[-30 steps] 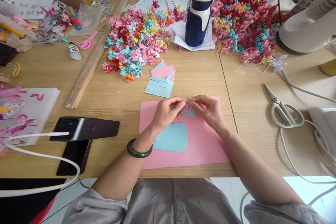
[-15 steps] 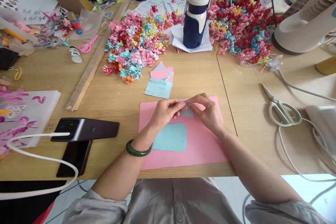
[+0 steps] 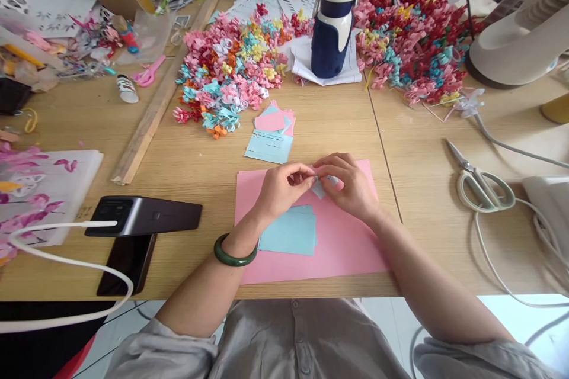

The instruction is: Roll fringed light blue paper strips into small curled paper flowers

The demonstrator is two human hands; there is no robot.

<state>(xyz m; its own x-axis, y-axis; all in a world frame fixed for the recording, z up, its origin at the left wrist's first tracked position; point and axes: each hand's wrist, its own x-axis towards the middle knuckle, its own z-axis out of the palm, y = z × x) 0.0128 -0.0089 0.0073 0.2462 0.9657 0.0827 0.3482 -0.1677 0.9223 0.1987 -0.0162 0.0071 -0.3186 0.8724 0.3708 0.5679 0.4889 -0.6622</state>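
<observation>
A small pale blue piece of paper (image 3: 318, 190) is pinched between both my hands, partly hidden by the fingers. My left hand (image 3: 282, 189) is closed, thumb and forefinger meeting at the paper's upper edge. My right hand (image 3: 351, 189) is closed on the paper from the other side, its fingertips almost touching those of the left. Both are just above a large pink sheet (image 3: 347, 254). On that sheet, below my left hand, lies a stack of light blue paper rectangles (image 3: 288, 234). Beyond the sheet are a slit blue paper (image 3: 268, 148) and small pink pieces (image 3: 269, 121).
Piles of curled paper flowers (image 3: 240, 71) and more flowers (image 3: 427, 47) flank a dark blue bottle (image 3: 331, 41). Scissors (image 3: 482, 183) lie at right near a white cable. At left are a wooden strip (image 3: 149, 124), a phone (image 3: 166, 213) and pink scissors (image 3: 150, 71).
Both hands stay over the pink sheet. The right fingers have curled in more, and the pale blue paper between the hands has turned slightly. The view has shifted a little.
</observation>
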